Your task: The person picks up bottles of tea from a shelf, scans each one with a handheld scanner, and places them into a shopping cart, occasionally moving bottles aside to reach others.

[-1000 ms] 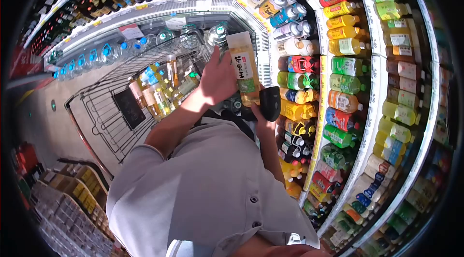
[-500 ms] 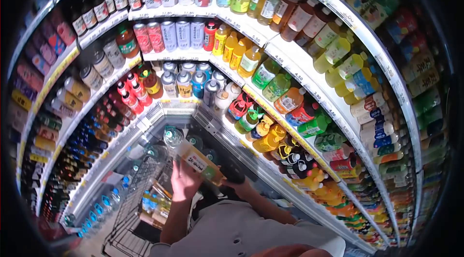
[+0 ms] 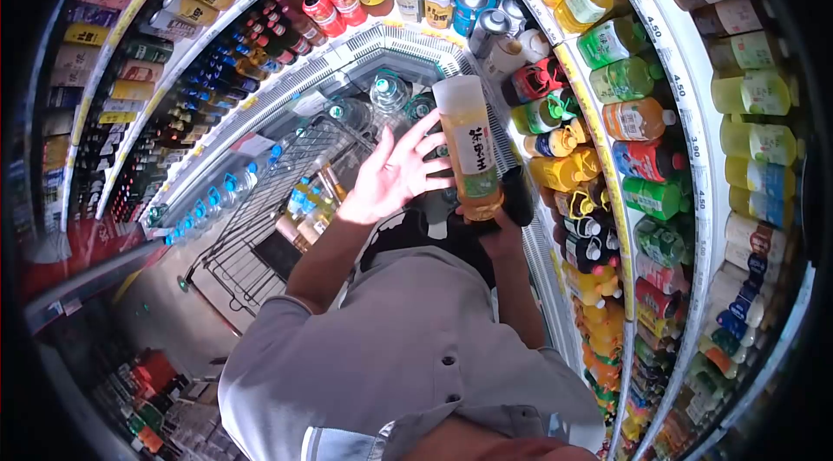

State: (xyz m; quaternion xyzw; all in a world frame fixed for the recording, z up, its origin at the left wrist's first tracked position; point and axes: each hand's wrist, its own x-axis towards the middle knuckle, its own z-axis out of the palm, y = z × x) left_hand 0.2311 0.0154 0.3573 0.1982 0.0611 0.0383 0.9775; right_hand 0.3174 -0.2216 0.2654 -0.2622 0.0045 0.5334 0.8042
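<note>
A tall bottle of amber drink (image 3: 475,153) with a broad whitish top and a white label in dark characters stands nearly upright in front of my chest. My right hand (image 3: 496,227) grips it near its base, with most of the fingers hidden behind it. My left hand (image 3: 401,168) is open, palm turned up and fingers spread, its fingertips right at the bottle's left side. A dark rounded thing (image 3: 519,198) shows beside the bottle's lower end, close to my right hand.
To my left stands a wire shopping cart (image 3: 252,240) with several bottles (image 3: 304,209) in it. Large clear water bottles (image 3: 388,92) fill the low corner ahead. Curving drink shelves (image 3: 638,114) rise on the right, with more shelves (image 3: 165,45) on the left.
The bottle has swung from tilted to nearly upright. My left hand has let go and spread its fingers, while the right holds the base. The view has tipped downward.
</note>
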